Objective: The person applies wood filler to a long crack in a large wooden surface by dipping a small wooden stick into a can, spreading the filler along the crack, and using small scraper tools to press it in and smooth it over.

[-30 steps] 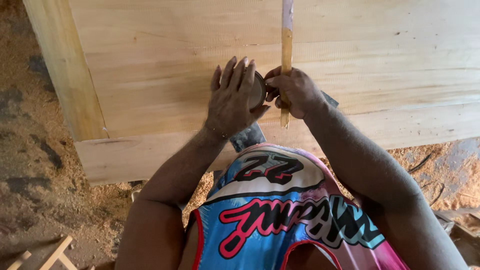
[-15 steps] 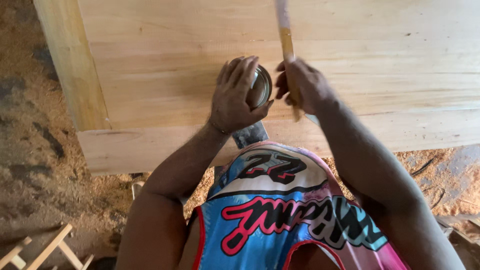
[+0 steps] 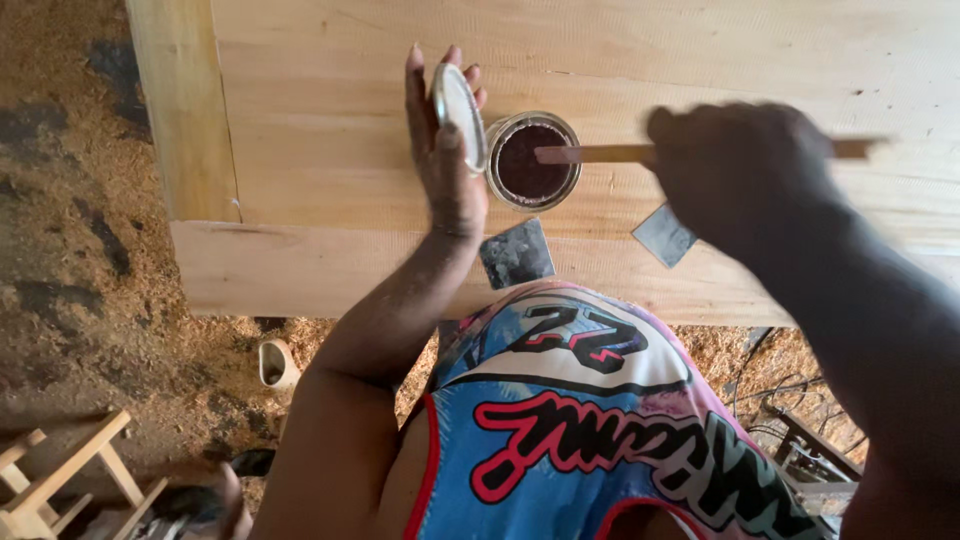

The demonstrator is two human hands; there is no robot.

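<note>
L hand [image 3: 445,160] grips round lid [image 3: 458,115] clear of open tin [image 3: 532,160], frame ctr-top, so R hand [image 3: 740,170], fist closed on wooden stick [image 3: 600,153], reaches the dark contents.

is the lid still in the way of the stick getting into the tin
No. The left hand holds the lid tilted up beside the tin, so its mouth is open. The stick, gripped by the right hand, already reaches over the dark contents.
</note>
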